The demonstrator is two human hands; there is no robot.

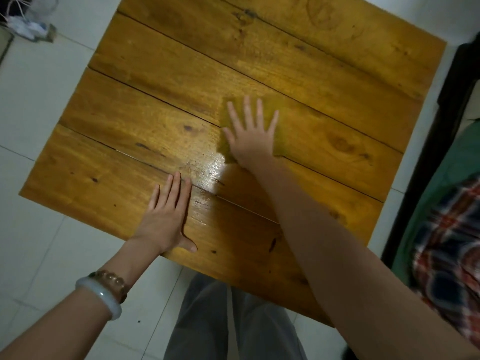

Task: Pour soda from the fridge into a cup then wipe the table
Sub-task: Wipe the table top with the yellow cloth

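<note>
A square wooden table [161, 81] of yellow-brown planks fills the view. My right hand [250, 135] lies flat with fingers spread on a yellow-green cloth [279, 141] near the table's middle. The cloth is blurred and blends with the wood. My left hand [166, 216] rests flat on the near edge of the table, palm down, fingers together, holding nothing. A wet shiny patch [213, 170] glistens between the two hands. No cup or soda is in view.
White tiled floor [39, 126] surrounds the table. A dark frame [441, 131] and a green and plaid fabric [446, 242] stand close to the table's right side. Cables and small items [28, 24] lie on the floor at the top left. My grey trousers [233, 320] show below the table.
</note>
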